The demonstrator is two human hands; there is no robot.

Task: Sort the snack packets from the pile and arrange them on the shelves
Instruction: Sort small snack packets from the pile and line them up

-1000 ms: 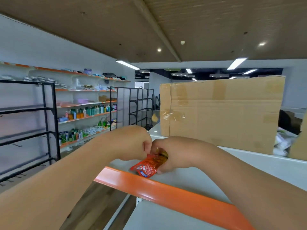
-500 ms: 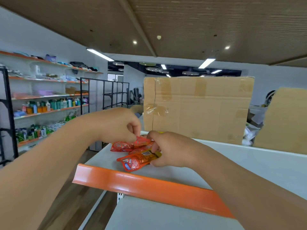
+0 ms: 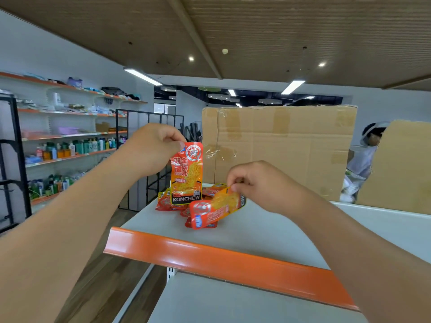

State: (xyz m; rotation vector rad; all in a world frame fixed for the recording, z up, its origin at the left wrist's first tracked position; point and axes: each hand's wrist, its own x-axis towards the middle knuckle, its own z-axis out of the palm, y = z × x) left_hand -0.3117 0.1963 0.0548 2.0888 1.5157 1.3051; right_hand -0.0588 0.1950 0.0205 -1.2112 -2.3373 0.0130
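My left hand (image 3: 155,150) pinches the top edge of an orange KONCHEW snack packet (image 3: 186,176), which hangs upright above the shelf. My right hand (image 3: 254,183) pinches the corner of a second orange packet (image 3: 217,208) that tilts down to the left. Beneath them, a few more orange packets (image 3: 168,201) lie in a small heap on the white top shelf (image 3: 268,231), which has an orange front strip (image 3: 210,257).
A large taped cardboard box (image 3: 279,148) stands at the back of the shelf, with a second one (image 3: 401,169) at the right. A person (image 3: 366,155) is partly hidden behind them. Black wire racks (image 3: 149,141) and wall shelves of bottles (image 3: 70,148) line the left.
Both hands have drawn apart. The left hand has lifted one packet upright, the right hand has raised another, and loose packets now lie on the shelf between them.
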